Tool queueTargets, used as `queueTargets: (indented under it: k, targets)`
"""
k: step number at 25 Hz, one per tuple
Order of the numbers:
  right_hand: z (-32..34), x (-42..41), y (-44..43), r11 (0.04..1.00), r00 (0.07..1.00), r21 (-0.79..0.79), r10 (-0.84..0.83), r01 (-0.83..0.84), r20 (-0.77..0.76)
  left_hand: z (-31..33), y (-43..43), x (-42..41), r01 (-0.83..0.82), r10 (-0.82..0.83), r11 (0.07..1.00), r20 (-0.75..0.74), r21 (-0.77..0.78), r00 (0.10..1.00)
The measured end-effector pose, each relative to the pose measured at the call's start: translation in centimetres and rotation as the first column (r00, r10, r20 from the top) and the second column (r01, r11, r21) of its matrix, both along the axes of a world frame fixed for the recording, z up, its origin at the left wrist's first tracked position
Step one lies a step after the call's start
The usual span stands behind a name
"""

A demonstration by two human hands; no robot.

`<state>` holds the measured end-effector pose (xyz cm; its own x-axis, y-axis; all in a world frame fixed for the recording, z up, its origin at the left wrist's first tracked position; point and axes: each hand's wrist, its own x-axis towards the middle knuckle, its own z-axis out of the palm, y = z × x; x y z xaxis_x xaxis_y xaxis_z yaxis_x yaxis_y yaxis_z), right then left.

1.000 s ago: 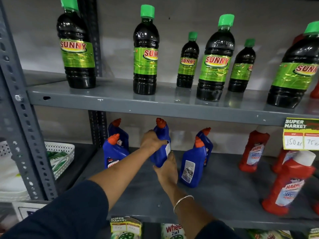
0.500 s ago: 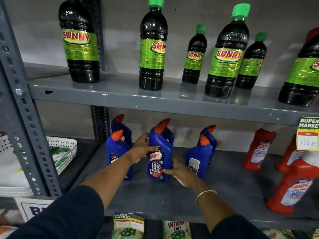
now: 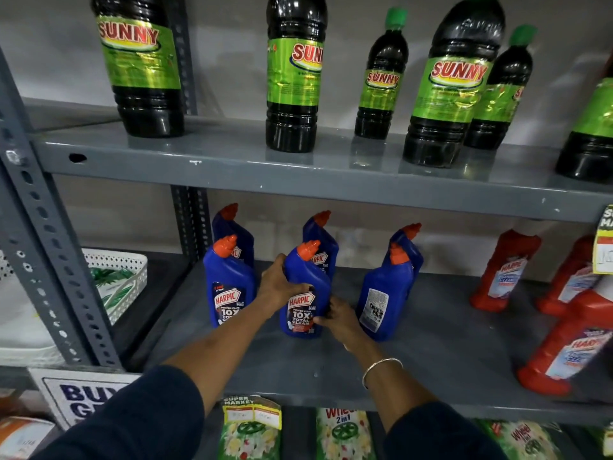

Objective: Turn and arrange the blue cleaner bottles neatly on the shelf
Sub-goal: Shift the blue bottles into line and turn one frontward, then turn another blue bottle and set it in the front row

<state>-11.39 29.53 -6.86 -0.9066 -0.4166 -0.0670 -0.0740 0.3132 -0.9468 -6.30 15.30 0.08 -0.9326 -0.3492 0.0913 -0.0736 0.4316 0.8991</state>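
A shop aisle — grey slotted-steel shelves [image 3: 298, 180] carry rows of identical Sunny bottles [image 3: 292, 74] and Harpic cleaner bottles [image 3: 229, 293], with a "Super Market" price tag [image 3: 252, 413] clipped to the edge.

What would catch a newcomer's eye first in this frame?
Both hands, the left hand and right hand, clasp a blue Harpic bottle standing front label outward at the centre of the middle shelf. Just right of it, another blue bottle shows its back label. Above, a row of dark Sunny bottles with green labels lines the upper shelf.
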Motion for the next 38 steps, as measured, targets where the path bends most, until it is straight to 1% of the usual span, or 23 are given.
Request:
queueTargets:
  k: [2,4,6,8,10,11,12,14,15,16,17,18,20,21,22,24,27,30,32,33,35,36,38]
  targets:
    - [0.1,0.2,0.2,1.0,1.0,0.003,0.002,-0.002,0.01,0.0,0.1,0.2,-0.009,0.01,1.0,0.049,-0.013,0.999]
    - [0.5,0.6,0.9,1.0,0.999,-0.001,-0.029,0.029,0.019,0.3,-0.1,0.5,0.047,-0.046,0.999,0.074,-0.008,0.996]
    - [1.2,0.8,2.2,0.987,0.988,-0.045,-0.151,0.151,0.004,0.9,-0.3,0.7,0.105,-0.105,0.994,0.031,-0.022,0.994]
    - [2.1,0.9,4.0,0.938,0.938,-0.053,-0.344,0.341,-0.05,1.9,0.1,0.4,0.056,-0.065,0.994,-0.093,-0.099,0.994]
    - [2.7,1.4,6.1,0.85,0.851,0.111,-0.49,0.514,-0.188,3.0,1.4,-0.1,-0.047,-0.019,0.967,-0.253,-0.251,0.967]
    - [2.9,1.7,7.0,0.797,0.809,0.185,-0.518,0.574,-0.279,3.6,2.5,-0.4,-0.098,-0.02,0.94,-0.338,-0.327,0.941]
    - [2.9,1.9,7.6,0.761,0.769,0.202,-0.529,0.617,-0.359,3.9,3.6,-0.7,-0.149,-0.031,0.906,-0.414,-0.396,0.91]
    - [2.5,1.7,8.9,0.734,0.711,0.148,-0.555,0.663,-0.432,4.0,6.5,-1.9,-0.192,-0.087,0.838,-0.472,-0.511,0.877]
    - [2.3,1.4,9.4,0.744,0.713,0.12,-0.564,0.658,-0.416,3.8,7.7,-2.5,-0.147,-0.143,0.82,-0.447,-0.553,0.883]
    - [2.2,1.0,9.8,0.776,0.746,0.088,-0.559,0.624,-0.362,3.4,8.7,-3.3,-0.056,-0.208,0.819,-0.387,-0.571,0.898]
    - [1.9,0.4,10.1,0.825,0.802,0.056,-0.527,0.562,-0.28,3.0,9.5,-4.2,0.066,-0.264,0.83,-0.286,-0.553,0.921]
    - [1.4,-0.2,10.5,0.874,0.86,0.024,-0.471,0.485,-0.197,2.6,10.2,-5.1,0.194,-0.307,0.839,-0.149,-0.509,0.94]
    - [0.5,-1.4,10.7,0.931,0.927,0.015,-0.363,0.366,-0.094,1.9,10.5,-6.9,0.393,-0.381,0.818,0.117,-0.421,0.917]
    - [-0.1,-2.1,11.0,0.941,0.939,0.044,-0.331,0.336,-0.092,1.5,10.6,-7.6,0.445,-0.402,0.809,0.191,-0.385,0.896]
    - [-0.5,-2.8,11.3,0.947,0.946,0.069,-0.304,0.313,-0.109,1.1,10.7,-8.2,0.458,-0.41,0.818,0.206,-0.347,0.889]
    - [-0.8,-4.2,12.1,0.954,0.95,0.097,-0.264,0.283,-0.166,1.0,11.2,-8.7,0.405,-0.373,0.873,0.164,-0.272,0.913]
    - [0.0,-5.3,13.2,0.969,0.96,0.129,-0.181,0.212,-0.212,1.8,11.1,-8.5,0.394,-0.356,0.883,0.182,-0.257,0.917]
    - [1.6,-6.1,14.3,0.991,0.977,0.055,-0.108,0.121,-0.186,3.2,11.5,-8.0,0.401,-0.358,0.883,0.201,-0.246,0.912]
    - [2.6,-6.1,14.3,0.991,0.971,0.004,-0.128,0.132,-0.204,4.2,12.2,-7.9,0.37,-0.335,0.891,0.167,-0.264,0.927]
    - [2.9,-5.8,14.1,0.983,0.958,-0.022,-0.183,0.183,-0.219,4.7,12.7,-7.8,0.322,-0.292,0.901,0.142,-0.292,0.946]
    - [2.9,-4.7,13.2,0.948,0.912,-0.035,-0.315,0.317,-0.263,5.4,13.7,-8.0,0.167,-0.14,0.922,0.103,-0.349,0.985]
    - [2.7,-3.8,12.5,0.936,0.895,-0.014,-0.341,0.352,-0.288,5.7,14.2,-8.0,0.092,-0.057,0.925,0.104,-0.369,0.993]
    - [2.4,-2.3,10.9,0.941,0.908,0.048,-0.309,0.335,-0.283,6.1,14.9,-7.9,-0.008,0.057,0.929,0.12,-0.369,0.991]
